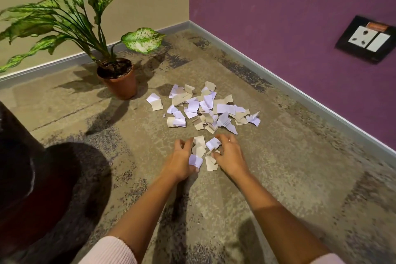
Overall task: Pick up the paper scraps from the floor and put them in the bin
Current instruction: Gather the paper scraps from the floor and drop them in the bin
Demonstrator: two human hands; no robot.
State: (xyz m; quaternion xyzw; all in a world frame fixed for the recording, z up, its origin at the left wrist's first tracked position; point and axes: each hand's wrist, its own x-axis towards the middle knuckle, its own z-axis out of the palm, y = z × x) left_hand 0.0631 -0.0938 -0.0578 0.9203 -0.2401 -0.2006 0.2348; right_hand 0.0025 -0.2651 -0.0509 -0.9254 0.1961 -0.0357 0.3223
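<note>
Gathering step: a handful is being scooped up, and the task looks to be at an early stage, since most of the paper lies untouched beyond the hands.
Left hand [182, 156]: fingers are curled, and the thumb and fingers pinch a white scrap at the left side of the near scraps.
Right hand [230, 155]: fingers are curled claw-like over the right side of the same cluster, with the tips gripping white and tan pieces.
Near scraps [199, 147]: a few torn pieces lie on the carpet [278, 178] between the two hands, about mid-floor.
Dark round shape [25, 178]: it sits at the floor's left edge, close to the person. It is blurred, so it may be the bin, but I cannot tell.
Main pile [205, 109]: many white and tan scraps lie just past the hands, towards the far corner, apart from the near cluster.
Potted plant [117, 79]: it stands left of the pile, near the floor's far edge.
Wall socket [368, 38]: it is on the purple wall, well right of the pile.
Next move: the palms should close together so no piece slips out. The handful then needs lifting and carrying to the bin, probably leftward, before returning for the main pile.
</note>
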